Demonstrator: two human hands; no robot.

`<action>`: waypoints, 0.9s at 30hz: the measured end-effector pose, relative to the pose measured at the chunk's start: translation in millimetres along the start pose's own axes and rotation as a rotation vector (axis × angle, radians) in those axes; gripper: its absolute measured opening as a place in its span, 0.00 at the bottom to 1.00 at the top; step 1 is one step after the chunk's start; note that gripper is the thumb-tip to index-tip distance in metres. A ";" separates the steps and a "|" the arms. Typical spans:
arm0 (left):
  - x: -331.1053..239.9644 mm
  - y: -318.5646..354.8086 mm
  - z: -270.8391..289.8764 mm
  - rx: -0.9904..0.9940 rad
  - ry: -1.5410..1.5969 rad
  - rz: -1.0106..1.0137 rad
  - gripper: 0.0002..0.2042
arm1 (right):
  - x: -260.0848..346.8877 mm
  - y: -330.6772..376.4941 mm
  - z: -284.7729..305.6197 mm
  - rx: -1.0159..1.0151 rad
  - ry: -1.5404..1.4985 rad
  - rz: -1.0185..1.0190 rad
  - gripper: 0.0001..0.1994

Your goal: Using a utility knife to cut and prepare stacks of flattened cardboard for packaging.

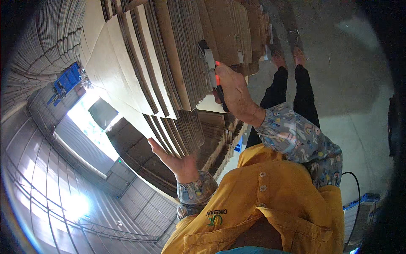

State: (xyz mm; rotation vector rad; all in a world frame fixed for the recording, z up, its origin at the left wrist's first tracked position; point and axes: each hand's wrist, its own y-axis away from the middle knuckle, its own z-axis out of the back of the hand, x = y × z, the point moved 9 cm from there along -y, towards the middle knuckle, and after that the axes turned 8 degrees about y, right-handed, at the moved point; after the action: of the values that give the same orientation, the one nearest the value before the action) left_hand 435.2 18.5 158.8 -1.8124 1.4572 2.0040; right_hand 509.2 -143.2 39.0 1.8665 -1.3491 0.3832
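A large stack of flat brown cardboard sheets [186, 51] stands in front of me, with its layered edges facing my hands. My right hand [239, 93] is closed around the black and orange handle of a scraper-like tool [209, 65]. The tool's flat metal part lies against the cardboard edges; its exact kind is unclear. Lower left, my left hand [179, 164] rests at the lower corner of a sheet bundle [184, 131]. Its thumb side is stretched out, while the cardboard partly hides the other fingers.
More cardboard stacks [42, 46] rise at the far left, and another pile [139, 148] lies below the bundle. A blue crate-like object [67, 80] stands near the bright doorway [86, 118]. Grey concrete floor [338, 84] stretches to the right, and a dark cable [358, 190] hangs beside me.
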 end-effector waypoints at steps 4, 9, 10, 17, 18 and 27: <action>-0.2 1.0 3.0 -0.073 0.019 -0.031 0.26 | -1.5 1.5 1.1 -0.010 0.002 -0.086 0.16; -2.9 0.5 6.2 -0.037 -0.026 -0.030 0.27 | 9.9 -1.0 -1.0 -0.015 0.007 -0.023 0.16; -1.6 -0.1 2.9 0.004 -0.022 -0.022 0.27 | 7.7 -1.5 -0.1 -0.016 0.007 -0.024 0.16; 1.0 1.3 1.6 -0.058 0.000 -0.022 0.27 | 3.5 -1.0 3.1 0.046 0.187 0.100 0.10; 1.0 1.6 2.2 -0.072 -0.006 -0.025 0.27 | 15.0 2.9 0.4 0.053 0.374 0.312 0.08; -2.6 0.6 1.0 -0.030 -0.037 -0.046 0.27 | 21.7 19.9 -3.5 0.127 0.479 0.341 0.06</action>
State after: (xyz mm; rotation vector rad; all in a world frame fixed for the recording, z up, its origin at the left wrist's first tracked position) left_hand 434.9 20.2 161.1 -1.7926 1.3698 2.0373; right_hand 500.4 -157.6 63.4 1.5029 -1.3207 1.0402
